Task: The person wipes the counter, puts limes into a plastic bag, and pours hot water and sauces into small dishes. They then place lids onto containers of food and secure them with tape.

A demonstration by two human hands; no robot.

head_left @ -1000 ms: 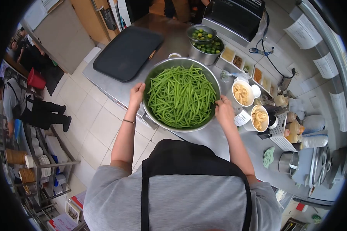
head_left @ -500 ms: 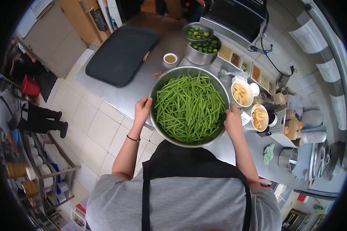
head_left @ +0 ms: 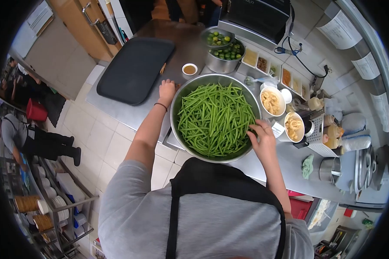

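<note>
A large steel bowl (head_left: 176,136) full of green beans (head_left: 214,118) rests at the counter's edge in front of my body. My left hand (head_left: 166,91) is just left of the bowl's rim, fingers bunched over small orange-brown pieces (head_left: 177,86); its fingertips are partly hidden. Over the bowl's right rim is my right hand (head_left: 263,139), its fingers apart and bent toward the outermost beans. A small white cup of brown sauce (head_left: 189,69) stands just above the bowl.
On the steel counter (head_left: 121,113) lies a black tray (head_left: 135,70). Green citrus fruits fill a pot (head_left: 222,64) behind the bowl. Two white tubs (head_left: 280,103) (head_left: 301,137) stand right. A co-worker (head_left: 41,140) is far left, beside a shelf rack (head_left: 60,207).
My left hand has left the bowl's rim and moved up to the small brown pieces. My right hand has loosened from the rim, and its fingers now reach inward over the beans.
</note>
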